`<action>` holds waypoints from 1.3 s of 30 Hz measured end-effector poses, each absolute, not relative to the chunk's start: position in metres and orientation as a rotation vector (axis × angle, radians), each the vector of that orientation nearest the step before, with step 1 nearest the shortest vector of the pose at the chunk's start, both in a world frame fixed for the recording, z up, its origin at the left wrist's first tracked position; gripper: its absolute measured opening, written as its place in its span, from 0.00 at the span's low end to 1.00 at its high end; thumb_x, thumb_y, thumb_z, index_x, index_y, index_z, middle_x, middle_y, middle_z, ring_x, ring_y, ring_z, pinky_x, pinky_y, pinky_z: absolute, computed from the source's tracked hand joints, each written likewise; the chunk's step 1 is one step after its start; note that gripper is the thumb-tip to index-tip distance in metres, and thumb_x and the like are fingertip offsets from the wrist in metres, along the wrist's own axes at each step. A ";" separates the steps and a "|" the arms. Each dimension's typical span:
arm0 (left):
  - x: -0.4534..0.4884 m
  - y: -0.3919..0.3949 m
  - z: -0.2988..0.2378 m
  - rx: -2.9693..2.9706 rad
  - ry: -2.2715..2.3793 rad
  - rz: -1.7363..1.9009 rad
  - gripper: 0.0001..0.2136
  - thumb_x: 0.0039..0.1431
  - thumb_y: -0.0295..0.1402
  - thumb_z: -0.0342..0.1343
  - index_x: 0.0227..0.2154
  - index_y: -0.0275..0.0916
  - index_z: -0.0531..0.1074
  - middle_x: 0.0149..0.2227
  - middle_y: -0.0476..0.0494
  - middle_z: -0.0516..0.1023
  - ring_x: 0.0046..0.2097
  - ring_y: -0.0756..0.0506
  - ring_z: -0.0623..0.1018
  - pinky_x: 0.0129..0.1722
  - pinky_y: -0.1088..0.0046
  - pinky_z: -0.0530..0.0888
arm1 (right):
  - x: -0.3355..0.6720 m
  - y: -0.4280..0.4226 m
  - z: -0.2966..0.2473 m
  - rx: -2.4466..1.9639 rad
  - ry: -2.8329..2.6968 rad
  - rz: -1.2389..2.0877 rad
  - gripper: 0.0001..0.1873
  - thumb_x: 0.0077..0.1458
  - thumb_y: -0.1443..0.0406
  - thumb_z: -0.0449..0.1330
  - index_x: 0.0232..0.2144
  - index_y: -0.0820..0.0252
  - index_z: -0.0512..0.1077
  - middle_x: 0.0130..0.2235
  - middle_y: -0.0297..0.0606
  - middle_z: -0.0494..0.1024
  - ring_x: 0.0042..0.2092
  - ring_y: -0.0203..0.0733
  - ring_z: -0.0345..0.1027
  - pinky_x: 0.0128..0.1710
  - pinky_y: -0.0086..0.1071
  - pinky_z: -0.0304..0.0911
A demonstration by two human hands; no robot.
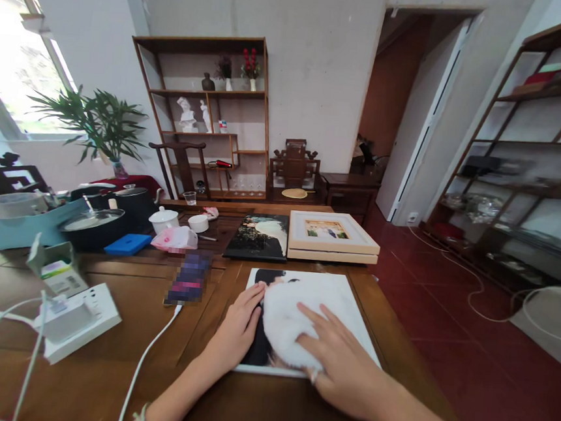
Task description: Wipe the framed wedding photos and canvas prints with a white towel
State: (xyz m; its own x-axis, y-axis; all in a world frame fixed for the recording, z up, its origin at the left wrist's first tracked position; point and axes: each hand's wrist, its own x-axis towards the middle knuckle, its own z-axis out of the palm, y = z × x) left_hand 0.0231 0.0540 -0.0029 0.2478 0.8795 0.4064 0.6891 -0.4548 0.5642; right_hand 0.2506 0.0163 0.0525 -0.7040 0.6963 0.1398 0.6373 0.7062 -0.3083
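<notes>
A photo print (352, 315) with a white background and dark-haired figures lies flat on the wooden table. Over its middle is a white fluffy cloth (283, 325), which covers much of the image. My right hand (334, 353), wearing a ring, is on the cloth; its fingers press into the pile and grip it. My left hand (239, 321) rests flat along the left side of the print, fingers stretched out and close together, just left of the cloth.
Behind the print lie a dark picture panel (258, 237) and a framed photo (334, 237) on a box. To the left are a phone (189, 278) on a white cable, a power strip (88, 325), a small carton (59, 266), a blue box (127, 243) and a pan (93, 220).
</notes>
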 end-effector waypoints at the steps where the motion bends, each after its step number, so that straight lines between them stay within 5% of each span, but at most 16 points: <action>1: 0.023 0.054 -0.003 2.264 1.451 1.022 0.17 0.61 0.29 0.42 0.53 0.40 0.63 0.58 0.39 0.64 0.60 0.44 0.63 0.60 0.56 0.59 | 0.250 0.029 0.052 -1.090 -2.647 0.325 0.25 0.48 0.70 0.51 0.49 0.57 0.67 0.56 0.45 0.67 0.63 0.47 0.42 0.61 0.49 0.37; 9: 0.024 0.053 -0.002 2.231 1.460 1.025 0.18 0.62 0.28 0.42 0.54 0.40 0.63 0.59 0.41 0.64 0.61 0.45 0.62 0.60 0.57 0.59 | 0.228 0.093 0.052 -1.201 -2.630 0.268 0.28 0.47 0.73 0.47 0.51 0.57 0.65 0.58 0.41 0.63 0.63 0.55 0.38 0.57 0.60 0.35; 18: 0.024 0.055 -0.001 2.203 1.425 1.014 0.19 0.62 0.27 0.38 0.53 0.34 0.64 0.58 0.36 0.64 0.60 0.45 0.62 0.60 0.58 0.58 | 0.238 -0.001 0.053 -1.016 -2.760 0.394 0.28 0.37 0.75 0.49 0.44 0.57 0.71 0.63 0.33 0.54 0.64 0.54 0.29 0.59 0.61 0.27; 22: 0.025 0.054 -0.002 2.203 1.453 0.980 0.19 0.61 0.26 0.38 0.52 0.36 0.64 0.59 0.38 0.63 0.61 0.45 0.62 0.61 0.58 0.58 | 0.256 -0.021 0.058 -0.990 -2.862 0.461 0.33 0.33 0.75 0.50 0.46 0.58 0.70 0.62 0.37 0.54 0.64 0.55 0.33 0.60 0.59 0.32; 26: 0.026 0.053 0.000 2.180 1.483 0.937 0.20 0.61 0.26 0.37 0.53 0.32 0.63 0.60 0.36 0.61 0.61 0.45 0.61 0.61 0.58 0.57 | 0.284 -0.001 0.047 -1.221 -2.667 0.317 0.29 0.40 0.76 0.48 0.46 0.58 0.69 0.63 0.39 0.52 0.64 0.48 0.36 0.61 0.51 0.38; 31: 0.025 0.054 -0.002 2.182 1.482 0.914 0.20 0.61 0.26 0.37 0.54 0.33 0.62 0.61 0.36 0.60 0.62 0.45 0.59 0.61 0.57 0.56 | 0.294 0.046 0.038 -1.533 -2.556 0.128 0.22 0.49 0.72 0.47 0.47 0.64 0.68 0.59 0.50 0.61 0.64 0.51 0.39 0.59 0.56 0.39; 39: 0.029 0.050 0.009 2.010 1.444 1.144 0.20 0.63 0.34 0.38 0.54 0.33 0.62 0.58 0.36 0.64 0.60 0.45 0.63 0.61 0.60 0.56 | 0.229 0.056 0.050 -1.335 -2.610 0.230 0.28 0.47 0.73 0.48 0.52 0.56 0.65 0.61 0.38 0.58 0.63 0.59 0.36 0.57 0.63 0.34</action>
